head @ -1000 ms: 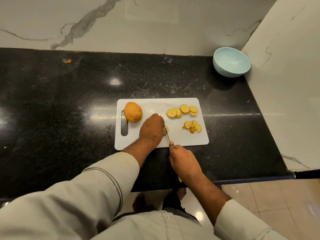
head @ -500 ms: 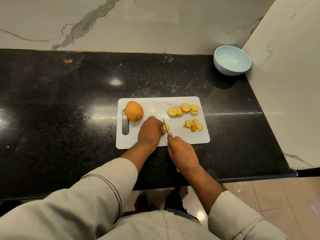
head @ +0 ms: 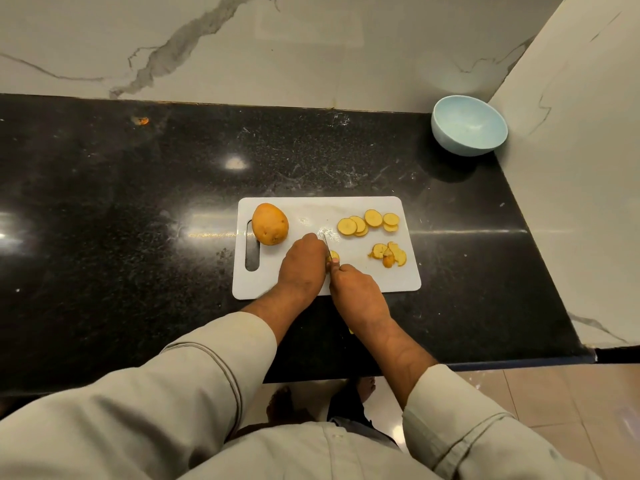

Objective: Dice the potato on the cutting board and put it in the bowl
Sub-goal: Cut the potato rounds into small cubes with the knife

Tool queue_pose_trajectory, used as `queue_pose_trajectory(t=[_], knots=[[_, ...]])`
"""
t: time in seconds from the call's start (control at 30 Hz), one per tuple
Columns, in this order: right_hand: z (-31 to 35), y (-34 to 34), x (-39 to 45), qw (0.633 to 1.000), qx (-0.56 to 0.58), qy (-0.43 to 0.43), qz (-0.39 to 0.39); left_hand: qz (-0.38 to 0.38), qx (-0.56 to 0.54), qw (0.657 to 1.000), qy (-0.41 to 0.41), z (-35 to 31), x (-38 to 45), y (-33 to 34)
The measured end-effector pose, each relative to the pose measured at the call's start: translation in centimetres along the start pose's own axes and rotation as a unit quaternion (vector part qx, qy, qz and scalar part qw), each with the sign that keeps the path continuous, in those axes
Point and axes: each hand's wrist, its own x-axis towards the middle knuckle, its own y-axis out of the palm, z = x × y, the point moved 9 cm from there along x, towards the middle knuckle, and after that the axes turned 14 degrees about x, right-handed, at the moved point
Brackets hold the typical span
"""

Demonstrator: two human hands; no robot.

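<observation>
A white cutting board [head: 346, 209] lies on the black counter. A whole potato [head: 269, 223] sits at its left end beside the handle slot. Round potato slices [head: 367, 221] lie in a row at the upper right, with a small heap of slices and peel [head: 388, 254] below them. My left hand [head: 303, 263] curls over a potato piece [head: 334, 255], most of it hidden under my fingers. My right hand [head: 356, 292] grips a knife [head: 326, 241]; its blade stands against the piece, right beside my left fingers. The handle is hidden in my fist.
A light blue bowl [head: 469, 125] stands in the far right corner of the counter, against the marble walls. The counter's front edge runs just behind my wrists, with tiled floor below. A small orange scrap [head: 142, 120] lies at the far left by the wall.
The knife blade has moved forward and up across the potato piece, and my right hand has come closer to my left. The left hand stays on the piece.
</observation>
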Motion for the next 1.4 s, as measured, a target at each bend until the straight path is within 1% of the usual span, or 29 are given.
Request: queue_pose_trajectory(t=[0.17,0.3,0.5,0.57,0.73,0.8,0.87,1.0,1.27,1.4], knots=[[-0.6,0.3,-0.3,1.000,-0.010,0.015,0.011,-0.003,0.004,1.000,0.013,-0.3,0.1,0.0],[-0.9,0.7,-2.2,1.000,-0.018,0.016,0.015,-0.004,-0.020,1.000,0.006,-0.3,-0.1,0.1],[-1.4,1.4,-4.9,0.999,-0.018,0.008,0.035,-0.017,-0.028,0.999,0.016,-0.2,0.0,0.2],[-1.7,1.2,-5.8,0.999,-0.010,0.010,0.029,-0.016,-0.039,0.999,0.017,0.1,-0.1,0.5],[-1.1,-0.4,-6.1,0.999,0.024,0.006,-0.028,-0.015,-0.145,0.988,-0.048,2.4,-0.4,1.7],[-0.7,-0.7,-5.2,0.999,0.024,0.000,-0.042,-0.021,-0.159,0.985,-0.058,2.7,-0.6,1.8],[-0.3,-0.7,-3.9,0.999,0.018,-0.006,-0.042,-0.025,-0.139,0.988,-0.055,2.5,-0.7,1.5],[0.1,0.0,-2.2,1.000,0.011,-0.005,-0.013,-0.027,-0.094,0.994,-0.045,1.7,-0.6,1.0],[0.1,0.7,-1.0,1.000,0.020,-0.013,-0.003,0.003,-0.003,1.000,-0.022,0.4,0.0,0.5],[0.5,0.5,-0.1,0.999,0.032,-0.019,0.018,0.014,0.000,0.999,-0.037,0.6,0.1,0.3]])
